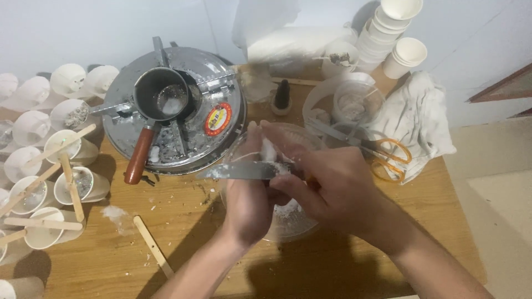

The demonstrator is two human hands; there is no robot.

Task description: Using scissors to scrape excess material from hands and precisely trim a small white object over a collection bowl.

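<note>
My left hand (248, 196) grips a small white lump (268, 149) over a clear bowl (307, 135) that holds white crumbs. My right hand (327, 185) holds a knife (238, 170) whose blade points left across the lump, its edge against the white piece. Both hands are close together above the bowl, and the knife's handle is hidden in my right palm.
A round metal pot lid (221, 88) carries a small saucepan with a brown handle (138, 156). Paper cups with wooden sticks (61, 149) crowd the left. Orange-handled scissors (382, 152), a clear tub (354, 102), a white cloth (415, 116), stacked cups (388, 27) and a loose stick (152, 246) lie around.
</note>
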